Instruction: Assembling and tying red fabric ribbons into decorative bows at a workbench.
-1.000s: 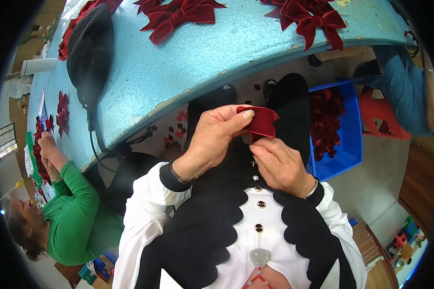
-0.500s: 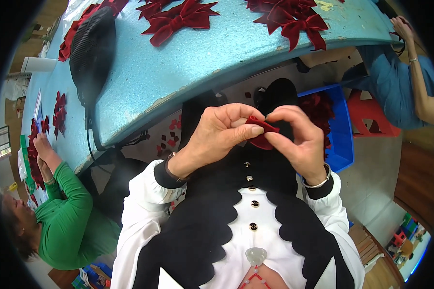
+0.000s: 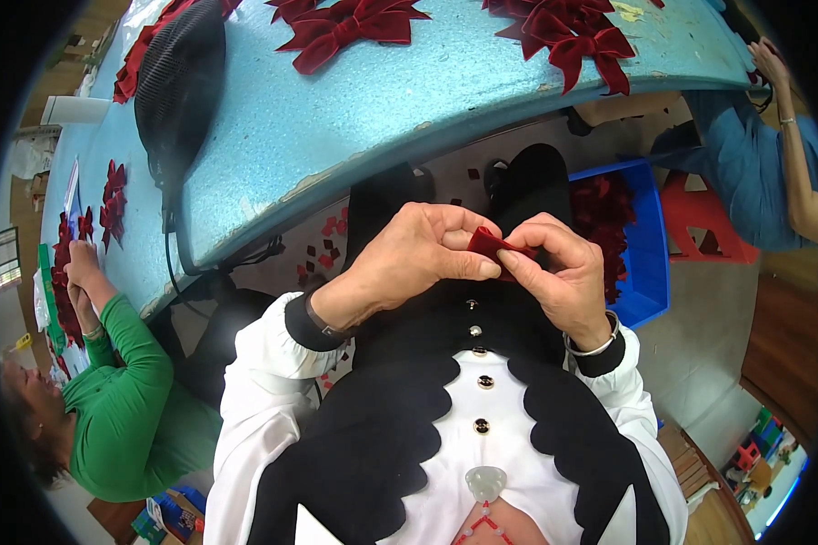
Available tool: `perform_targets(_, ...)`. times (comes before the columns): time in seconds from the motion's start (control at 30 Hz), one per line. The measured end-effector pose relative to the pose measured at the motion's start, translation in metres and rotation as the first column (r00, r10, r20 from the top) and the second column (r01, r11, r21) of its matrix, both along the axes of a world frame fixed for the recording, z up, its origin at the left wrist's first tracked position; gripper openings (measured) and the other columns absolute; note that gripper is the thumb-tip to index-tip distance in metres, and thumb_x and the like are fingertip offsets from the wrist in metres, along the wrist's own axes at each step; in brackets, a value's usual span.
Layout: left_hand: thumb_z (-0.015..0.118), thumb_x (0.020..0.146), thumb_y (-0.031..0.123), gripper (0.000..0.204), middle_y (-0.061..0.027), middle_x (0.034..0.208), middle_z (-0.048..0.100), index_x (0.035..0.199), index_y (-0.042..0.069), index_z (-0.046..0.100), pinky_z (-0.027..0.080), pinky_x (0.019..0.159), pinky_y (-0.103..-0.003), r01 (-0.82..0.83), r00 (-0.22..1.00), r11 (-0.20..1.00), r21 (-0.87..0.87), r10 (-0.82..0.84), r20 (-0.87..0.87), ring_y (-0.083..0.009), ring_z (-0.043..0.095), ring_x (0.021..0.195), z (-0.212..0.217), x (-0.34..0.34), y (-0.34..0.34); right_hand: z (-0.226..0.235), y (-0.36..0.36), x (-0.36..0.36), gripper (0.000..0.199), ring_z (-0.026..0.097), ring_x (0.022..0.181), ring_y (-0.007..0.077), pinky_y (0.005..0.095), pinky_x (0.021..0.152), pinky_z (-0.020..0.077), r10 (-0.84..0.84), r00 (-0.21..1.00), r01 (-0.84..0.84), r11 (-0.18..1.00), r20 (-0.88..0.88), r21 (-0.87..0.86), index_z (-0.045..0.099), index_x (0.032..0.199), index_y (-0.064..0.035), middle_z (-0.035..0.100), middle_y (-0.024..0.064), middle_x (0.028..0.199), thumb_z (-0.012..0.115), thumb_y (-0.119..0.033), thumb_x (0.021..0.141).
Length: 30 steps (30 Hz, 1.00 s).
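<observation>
Above my lap I hold a dark red velvet ribbon piece [image 3: 487, 242], folded into a small loop. The fingers and thumb of my left hand [image 3: 423, 247] pinch its left side. My right hand [image 3: 559, 261] grips the right side between thumb and forefinger, and the two thumb tips nearly meet at the middle. Part of the ribbon is hidden behind the fingers. Finished-looking red velvet bows lie on the blue table beyond, one bow group [image 3: 350, 32] near the middle and another bow group [image 3: 573, 41] to its right.
The blue table [image 3: 273, 118] curves across in front of me. A black mesh-covered object [image 3: 182, 91] with a cable stands on it. Right of my knees is a blue crate [image 3: 645, 245] with red velvet pieces, beside a red stool [image 3: 700, 218]. Co-workers sit left, in green [image 3: 127, 391], and right, in blue [image 3: 754, 163].
My hands have drawn closer together. The ribbon, earlier spread with a flap hanging below, is now folded tighter between the fingertips, and my right fingers have closed onto it.
</observation>
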<state>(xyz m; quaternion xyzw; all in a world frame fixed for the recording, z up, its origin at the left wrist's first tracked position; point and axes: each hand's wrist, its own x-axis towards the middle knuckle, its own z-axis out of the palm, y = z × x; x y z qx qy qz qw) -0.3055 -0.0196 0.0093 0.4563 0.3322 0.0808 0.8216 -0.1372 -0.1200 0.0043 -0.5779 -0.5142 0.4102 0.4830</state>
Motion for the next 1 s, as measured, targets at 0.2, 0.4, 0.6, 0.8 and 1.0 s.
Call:
perform_targets(0.2,0.07,0.078,0.007,0.022,-0.0101,0.081,0.068,0.097,-0.004,0.065,0.05,0.069,-0.022,0.021,1.0,0.998,-0.051,-0.021,-0.002,-0.012,0.063,0.073,-0.011,0.003,0.0,-0.007,-0.002,-0.003,0.008,0.054,0.072,0.0102,0.0215,0.063,0.0421,-0.009,0.998,0.007,0.999,0.067,0.039,0.062,0.084,0.002,0.059,0.005,0.081,0.064,0.0,0.077)
perform_targets(0.4,0.069,0.078,0.006,0.021,-0.0095,0.086,0.067,0.097,-0.003,0.066,0.051,0.074,-0.023,0.011,1.0,0.995,-0.102,-0.008,0.03,-0.0135,0.064,0.077,-0.008,0.004,0.008,-0.011,-0.001,0.004,0.008,0.055,0.07,0.012,0.0231,0.062,0.0439,-0.095,0.894,0.054,0.993,-0.437,-0.104,0.061,0.088,0.0023,0.059,0.0068,0.08,0.059,-0.004,0.083)
perform_targets(0.6,0.068,0.081,0.009,0.017,-0.0059,0.079,0.067,0.096,0.0,0.067,0.05,0.062,-0.021,-0.038,0.998,0.997,0.072,0.035,0.048,-0.0099,0.062,0.071,-0.001,0.007,0.013,-0.043,-0.014,0.033,0.023,0.057,0.071,0.015,0.0265,0.064,0.046,-0.079,0.798,-0.019,0.988,-0.597,-0.156,0.058,0.095,0.0023,0.059,0.0098,0.08,0.05,-0.02,0.092)
perform_targets(0.8,0.066,0.083,0.009,0.015,-0.005,0.078,0.067,0.095,0.0,0.067,0.05,0.061,-0.021,0.004,0.998,0.992,0.13,-0.012,0.065,-0.0094,0.062,0.071,0.006,0.008,0.011,-0.056,-0.025,0.012,0.041,0.059,0.074,0.0197,0.0295,0.067,0.0475,-0.095,0.513,-0.33,0.896,-0.853,-0.297,0.057,0.098,0.0018,0.061,0.0133,0.082,0.039,-0.036,0.096)
perform_targets(1.0,0.068,0.08,0.005,0.022,-0.0056,0.082,0.067,0.099,-0.003,0.063,0.048,0.081,-0.028,0.081,0.983,0.991,0.105,-0.097,0.158,-0.0111,0.062,0.078,0.016,0.009,-0.008,-0.05,-0.007,-0.014,0.037,0.061,0.08,0.0188,0.03,0.073,0.0485,-0.239,0.252,-0.336,0.887,-0.938,-0.316,0.058,0.099,0.0006,0.063,0.0116,0.087,0.042,-0.032,0.095)
